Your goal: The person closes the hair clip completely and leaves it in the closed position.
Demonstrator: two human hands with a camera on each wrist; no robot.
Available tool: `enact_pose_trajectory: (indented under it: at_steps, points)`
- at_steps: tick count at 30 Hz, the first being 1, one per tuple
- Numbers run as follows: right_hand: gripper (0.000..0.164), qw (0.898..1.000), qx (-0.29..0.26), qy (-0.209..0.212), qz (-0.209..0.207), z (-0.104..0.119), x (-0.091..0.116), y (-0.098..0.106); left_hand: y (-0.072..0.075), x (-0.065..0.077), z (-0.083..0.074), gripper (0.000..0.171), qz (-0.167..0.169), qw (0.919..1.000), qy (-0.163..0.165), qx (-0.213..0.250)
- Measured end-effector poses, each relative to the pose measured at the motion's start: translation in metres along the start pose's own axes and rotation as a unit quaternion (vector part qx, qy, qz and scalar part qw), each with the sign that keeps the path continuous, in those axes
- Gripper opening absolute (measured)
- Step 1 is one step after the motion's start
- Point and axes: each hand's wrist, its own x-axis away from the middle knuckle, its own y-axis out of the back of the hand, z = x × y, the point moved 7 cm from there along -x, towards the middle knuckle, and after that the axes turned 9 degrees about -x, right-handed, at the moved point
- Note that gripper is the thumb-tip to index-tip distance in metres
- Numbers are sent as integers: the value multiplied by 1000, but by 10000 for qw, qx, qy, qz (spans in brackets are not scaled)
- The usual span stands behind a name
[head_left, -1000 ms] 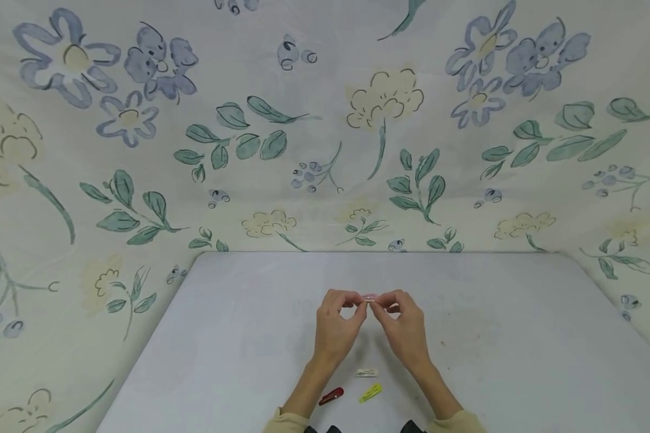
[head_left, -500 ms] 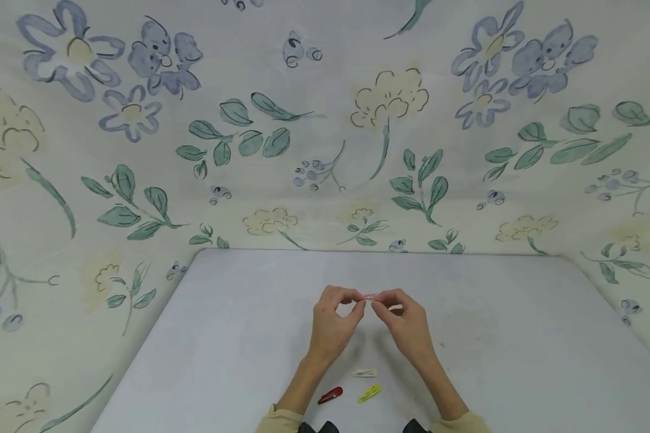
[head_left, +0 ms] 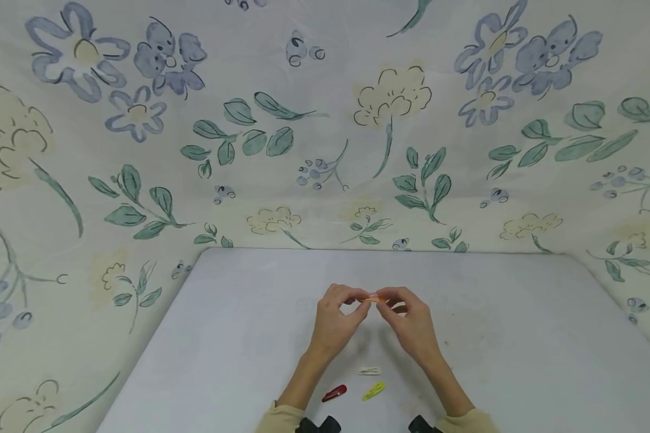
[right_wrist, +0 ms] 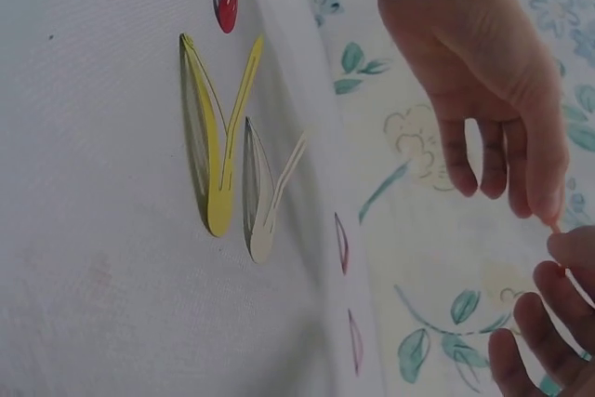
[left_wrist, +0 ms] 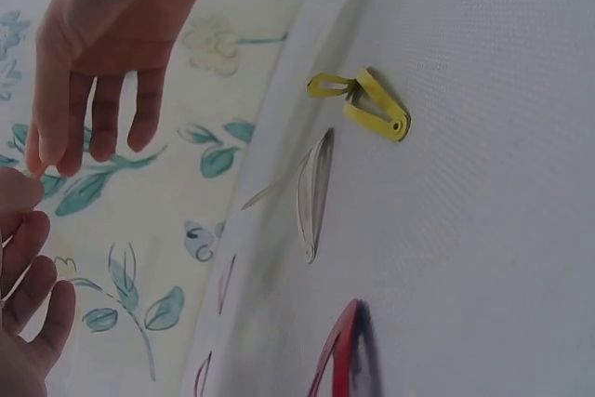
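Observation:
My left hand and right hand meet over the table, each pinching one end of a slim orange hair clip between thumb and fingertips. Fingers cover most of this clip; the right wrist view gives only a thin orange sliver between the two hands. Nearer to me lie a cream snap clip, a red snap clip and a yellow snap clip. Both wrist views show the yellow and cream ones bent open. Two slender pink clip shapes, one of them this pink outline, lie farther back.
A white table extends to both sides of the hands. Floral cloth rises behind it and along its left and right edges. Dark wrist mounts sit by the cream sleeves.
Both hands stay nearly in place, still pinching. Orange now shows between the fingertips, where mostly pink showed before. The red, yellow and cream clips keep their places; the head view shifts slightly.

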Motion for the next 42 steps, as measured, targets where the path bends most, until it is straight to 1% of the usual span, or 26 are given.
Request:
enact_pose_trajectory:
  at_steps: [3,7,14,20,26,31,35,42]
  points:
    - [22,9995,177,271,31,1,1,-2,0,0,2,15,117,9998,-20,-137]
    - [22,9981,464,398,67,0,2,-4,0,0,5,14,351,9990,119,-256]
    - [21,9977,532,382,148,-2,3,-9,0,-1,14,12,671,9964,379,-348]
    - [21,9977,537,346,213,-2,2,-10,2,-2,16,10,871,9945,479,-336]
    - [24,9975,586,237,308,-3,1,-13,5,-3,18,10,981,9930,451,-487]
    - [26,9963,668,273,458,-5,0,-18,10,-2,22,8,1094,9909,346,-701]
    - [26,9929,950,245,676,-6,-3,-24,16,-4,24,8,1242,9879,308,-879]
    - [17,9820,1518,111,1119,-6,-15,-36,23,-11,30,8,1497,9792,178,-1358]
